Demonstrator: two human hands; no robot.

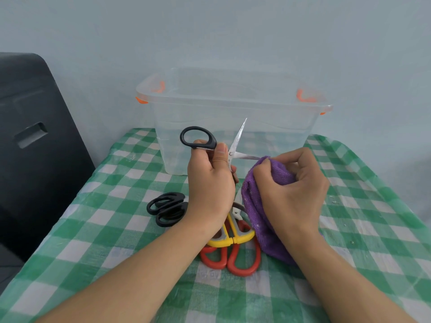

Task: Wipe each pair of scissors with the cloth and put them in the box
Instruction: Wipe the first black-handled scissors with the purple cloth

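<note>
Our left hand [211,180] grips the open black-handled scissors [211,145] while our right hand [291,190] pinches the purple cloth [258,206] onto the lower blade: we judge the wiping step underway. Next we should wipe the other blade, then drop them into the clear box [233,127] at twelve o'clock; three pairs wait on the counter [116,241] at six.

Black-handled scissors [211,145] stand open above the table, one blade up and one running into the bunched purple cloth [261,206], before the clear, orange-latched box [233,117], while black scissors [166,209], yellow scissors [233,234] and red scissors [233,258] lie nearer on the table.
</note>
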